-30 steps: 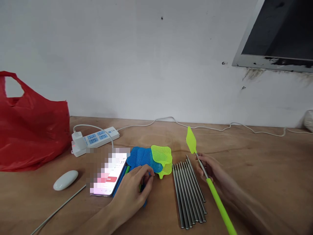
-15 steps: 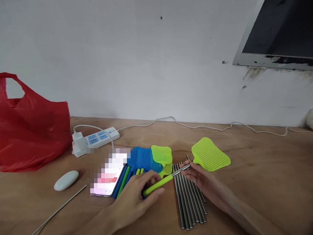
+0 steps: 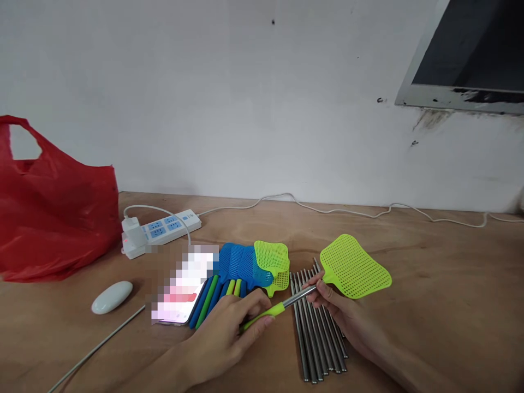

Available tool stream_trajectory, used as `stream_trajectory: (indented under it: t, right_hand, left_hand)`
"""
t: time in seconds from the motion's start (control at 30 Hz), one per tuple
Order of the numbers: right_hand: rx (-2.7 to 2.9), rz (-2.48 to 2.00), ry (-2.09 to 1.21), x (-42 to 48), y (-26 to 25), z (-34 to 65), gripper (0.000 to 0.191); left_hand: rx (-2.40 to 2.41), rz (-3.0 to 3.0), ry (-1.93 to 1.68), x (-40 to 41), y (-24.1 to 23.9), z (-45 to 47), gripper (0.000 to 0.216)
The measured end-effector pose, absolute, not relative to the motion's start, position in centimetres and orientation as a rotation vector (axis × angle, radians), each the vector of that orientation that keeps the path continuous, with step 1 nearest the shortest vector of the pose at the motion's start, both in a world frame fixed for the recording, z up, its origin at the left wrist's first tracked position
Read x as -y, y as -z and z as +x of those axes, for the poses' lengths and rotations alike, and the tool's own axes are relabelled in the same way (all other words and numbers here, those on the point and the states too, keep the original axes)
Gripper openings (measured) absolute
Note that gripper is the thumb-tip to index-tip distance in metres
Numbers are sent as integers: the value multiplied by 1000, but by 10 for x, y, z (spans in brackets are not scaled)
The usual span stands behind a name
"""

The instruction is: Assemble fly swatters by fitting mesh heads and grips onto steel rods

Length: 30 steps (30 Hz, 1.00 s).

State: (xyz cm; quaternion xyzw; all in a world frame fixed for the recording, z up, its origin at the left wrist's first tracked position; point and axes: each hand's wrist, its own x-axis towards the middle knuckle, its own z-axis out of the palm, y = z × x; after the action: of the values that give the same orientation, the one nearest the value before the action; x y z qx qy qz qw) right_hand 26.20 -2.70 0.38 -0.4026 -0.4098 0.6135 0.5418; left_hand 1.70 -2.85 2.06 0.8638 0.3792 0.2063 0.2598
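Note:
A lime-green fly swatter lies across both my hands, its mesh head to the right over the table. My left hand is closed round its green handle. My right hand pinches the metal shaft just below the head. Under my right hand lies a row of several bare metal rods. Left of them sits a pile of blue and green swatters with their handles toward me.
A phone with a lit screen lies left of the pile. A white oval object and a thin rod lie further left. A red plastic bag and a white power strip stand at the back left. A white cable runs along the wall.
The swatter stood upright in my right hand a second ago. It has swung down to lie sideways, and my left hand has taken hold of its handle.

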Motion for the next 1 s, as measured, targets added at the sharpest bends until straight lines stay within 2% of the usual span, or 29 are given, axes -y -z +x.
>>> stream_trajectory:
  t: [0.17, 0.37, 0.53, 0.67, 0.8, 1.0]
  right_hand:
    - [944, -953, -1369, 27, -2, 261, 30]
    - [976, -897, -1476, 29, -5, 258, 27]
    - [886, -860, -1536, 28, -3, 257, 36]
    - [878, -885, -1494, 25, -4, 259, 35]
    - [889, -938, -1392, 28, -5, 257, 33]
    - [881, -1013, -1411, 34, -3, 252, 36]
  left_hand:
    - [-1017, 2292, -582, 32, -19, 20, 21]
    - [-1028, 2309, -612, 35, -18, 23, 20]
    - [-994, 2324, -600, 36, -19, 23, 20]
    - [-1001, 2332, -623, 36, -19, 23, 20]
    - [-948, 2067, -642, 34, -20, 26, 19]
    - [-853, 1627, -528, 36, -21, 30, 34]
